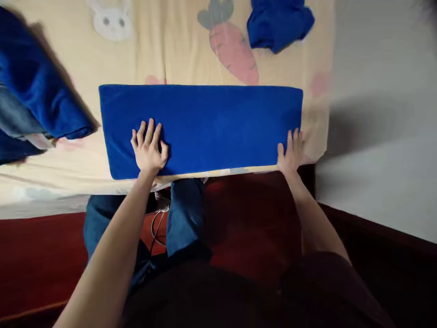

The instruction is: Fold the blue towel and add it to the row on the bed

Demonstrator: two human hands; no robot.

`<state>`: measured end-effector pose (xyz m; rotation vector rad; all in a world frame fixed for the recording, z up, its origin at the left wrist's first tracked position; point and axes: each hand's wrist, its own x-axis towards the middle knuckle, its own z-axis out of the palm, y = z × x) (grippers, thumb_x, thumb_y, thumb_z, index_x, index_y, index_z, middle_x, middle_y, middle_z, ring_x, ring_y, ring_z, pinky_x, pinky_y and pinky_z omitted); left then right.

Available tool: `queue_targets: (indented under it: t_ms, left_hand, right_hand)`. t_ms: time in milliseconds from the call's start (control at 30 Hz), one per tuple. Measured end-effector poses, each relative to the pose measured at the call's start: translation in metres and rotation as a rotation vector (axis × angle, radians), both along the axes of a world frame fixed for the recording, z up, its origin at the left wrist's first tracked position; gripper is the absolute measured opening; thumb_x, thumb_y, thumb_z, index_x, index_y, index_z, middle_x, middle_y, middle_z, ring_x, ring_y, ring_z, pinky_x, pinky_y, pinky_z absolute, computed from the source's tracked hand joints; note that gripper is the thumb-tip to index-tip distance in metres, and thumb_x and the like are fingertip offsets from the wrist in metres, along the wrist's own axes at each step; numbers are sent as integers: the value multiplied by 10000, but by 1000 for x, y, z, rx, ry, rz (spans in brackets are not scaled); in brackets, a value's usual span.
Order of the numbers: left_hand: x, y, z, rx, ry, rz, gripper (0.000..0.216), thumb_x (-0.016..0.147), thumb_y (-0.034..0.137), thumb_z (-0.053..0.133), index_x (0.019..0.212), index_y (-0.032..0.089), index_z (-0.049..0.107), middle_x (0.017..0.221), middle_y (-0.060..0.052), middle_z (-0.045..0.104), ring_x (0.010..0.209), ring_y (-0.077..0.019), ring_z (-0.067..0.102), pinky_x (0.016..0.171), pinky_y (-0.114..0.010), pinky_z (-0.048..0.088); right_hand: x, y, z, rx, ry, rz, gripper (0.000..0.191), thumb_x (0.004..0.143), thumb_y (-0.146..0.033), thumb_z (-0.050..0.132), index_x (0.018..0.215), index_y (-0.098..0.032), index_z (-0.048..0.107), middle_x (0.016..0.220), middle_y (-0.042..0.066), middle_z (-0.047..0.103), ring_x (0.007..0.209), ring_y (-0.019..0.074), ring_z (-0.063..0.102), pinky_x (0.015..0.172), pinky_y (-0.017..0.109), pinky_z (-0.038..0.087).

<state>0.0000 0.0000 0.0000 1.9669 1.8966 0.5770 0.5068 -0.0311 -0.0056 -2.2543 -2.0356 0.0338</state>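
A blue towel (218,123) lies flat as a long rectangle along the near edge of the bed, its long side running left to right. On its left part rests my left hand (149,148), palm down with the fingers spread. My right hand (290,150) lies on the towel's near right corner, fingers stretched out and partly over the right edge. Neither hand grips the cloth. Whether the towel is folded in layers cannot be told from above.
More blue cloth (44,82) lies at the left with a grey-blue piece. A bunched blue cloth (278,23) sits at the far right of the patterned bedsheet (184,50). A pale wall (385,118) borders the right side. A cable (155,232) hangs below the bed edge.
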Motion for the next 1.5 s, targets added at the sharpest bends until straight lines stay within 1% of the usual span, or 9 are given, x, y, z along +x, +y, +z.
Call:
queue_targets:
  t_ms: [333,500,600,700,767,867,1033,1300,1500]
  left_hand:
    - [6,1,8,-15,9,5,619,924,414,504,1513,226,482,1637,-63,350,1547,-335,208,1267,-542,41]
    - [7,0,8,22,10,3,609,934,405,492,1512,213,484,1638,-64,349,1540,-333,225,1265,-541,54]
    - [4,0,3,52,35,-2,594,942,381,476,1514,218,483,1637,-43,353,1536,-315,239,1266,-529,69]
    - [2,0,-1,31,7,-4,609,923,380,505,1513,235,487,1637,-39,352,1541,-328,224,1268,-537,49]
    - [1,1,-2,14,-24,-2,626,909,377,521,1518,237,481,1642,-44,341,1546,-340,207,1268,-546,26]
    - [2,1,-1,9,-48,-5,634,904,361,519,1523,231,474,1649,-50,327,1549,-344,194,1268,-550,13]
    - [4,0,4,7,-63,9,639,895,367,530,1517,234,481,1643,-56,340,1545,-352,203,1264,-561,19]
    - [5,0,7,30,-12,16,627,897,354,502,1510,224,486,1634,-66,356,1540,-333,226,1260,-564,38]
    - [7,1,8,39,37,11,639,883,341,494,1513,237,483,1626,-64,370,1532,-329,252,1254,-563,70]
  right_hand:
    - [1,2,3,-5,-13,-30,597,1062,-402,212,1606,-162,262,1677,114,247,1567,250,169,1247,540,185]
    - [-14,1,20,6,-29,-65,593,1066,-396,211,1594,-140,295,1664,139,263,1560,276,172,1241,558,180]
    - [-77,-19,37,155,103,-205,570,1056,-424,273,1545,-160,396,1588,178,373,1477,331,356,1158,600,338]
    - [-174,-55,44,323,531,-410,517,1053,-464,326,1398,-167,571,1260,184,634,1129,273,652,937,453,550]
    - [-231,-76,43,278,884,-468,482,1010,-523,463,1238,-151,668,960,117,707,770,192,688,723,340,585]
    - [-273,-90,37,38,1239,-470,474,929,-550,610,1164,-149,703,858,70,724,586,126,634,565,254,544]
    - [-274,-89,32,-94,1398,-462,524,902,-521,647,1312,-195,644,1225,117,702,714,141,698,555,228,572]
    - [-285,-103,39,-70,1344,-459,650,890,-451,663,1475,-217,502,1263,125,647,790,148,683,606,236,586]
    - [-293,-96,39,-84,1492,-491,734,904,-465,661,1538,-186,417,829,29,710,748,169,698,678,276,608]
